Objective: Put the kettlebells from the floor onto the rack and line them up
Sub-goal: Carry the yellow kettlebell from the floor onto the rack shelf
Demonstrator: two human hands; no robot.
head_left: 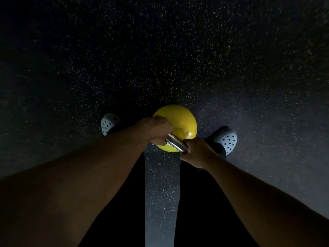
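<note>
**Two-handed grip on a yellow kettlebell, seen from above**

Hands closed on one handle. The left hand (154,130) wraps its fingers over the left end of a polished metal handle (175,142), and the right hand (195,152) is fisted round the right end; a short, bright, cylindrical stretch of bare steel shows between the two fists. Both grips are fully closed, with no gap between fingers and bar.

The handle belongs to a yellow kettlebell (181,122), whose body is a smooth, glossy sphere carrying a soft highlight. It hangs or sits directly below the hands, between the feet; whether it touches the floor cannot be told from this angle.

Bare forearms run from the lower corners up to the handle. Dark trouser legs descend on either side of a narrow strip of floor. The left shoe (109,123) and right shoe (227,139) are pale, rounded clogs perforated with dark holes, set apart on either side of the kettlebell.

The floor (160,50) is dark, matte rubber, densely flecked with small pale specks.
</note>
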